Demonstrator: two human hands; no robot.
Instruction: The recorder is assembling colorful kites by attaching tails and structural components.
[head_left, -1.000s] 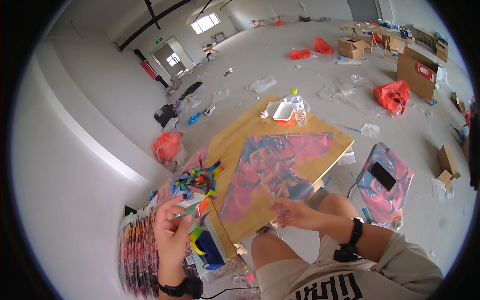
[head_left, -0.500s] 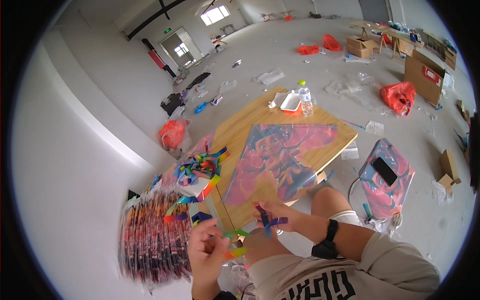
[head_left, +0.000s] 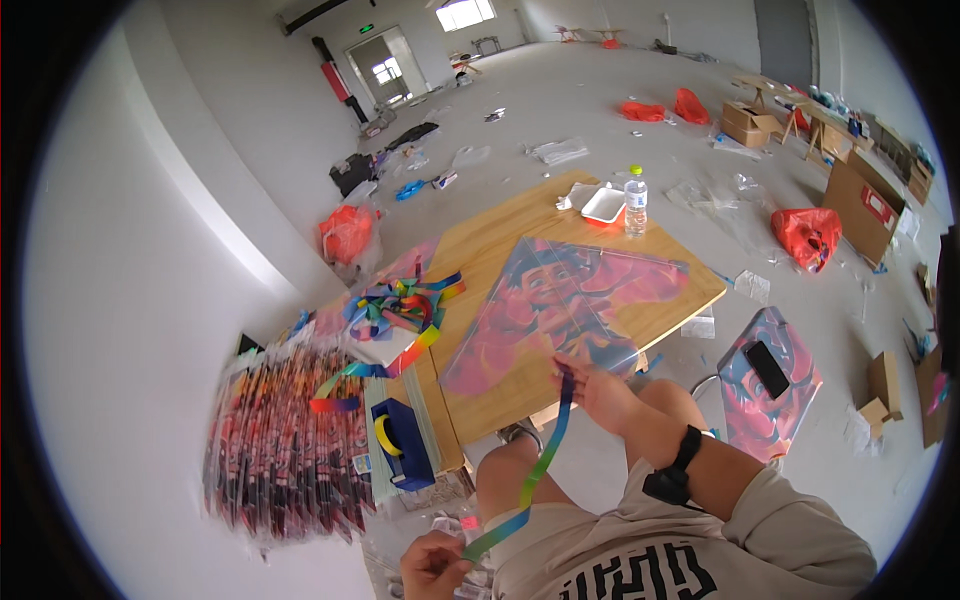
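Observation:
A rainbow-coloured ribbon [head_left: 541,465] is stretched slantwise over my lap between my two hands. My left hand [head_left: 435,565], low in the picture, pinches its lower end. Near the table's front edge, my right hand [head_left: 597,393] has closed on the dark blue upper end. Just beyond the right hand, a triangular kite-like sheet [head_left: 560,310] printed in pink and blue lies flat on the wooden table [head_left: 462,405]. A tangled pile of similar ribbons [head_left: 400,312] rests at the table's left, with one strand hanging down.
A blue tape dispenser [head_left: 404,455] with a yellow roll stands left of my knee, beside a stack of plastic-wrapped printed packets [head_left: 290,440]. A water bottle [head_left: 636,205] and a white-and-red tray [head_left: 603,207] stand at the table's far end. A phone [head_left: 767,370] lies at right.
My left hand has moved down toward me, drawing the loosely looped ribbon out long. My right hand has shifted slightly up and right. The view has turned a little, revealing the tape dispenser.

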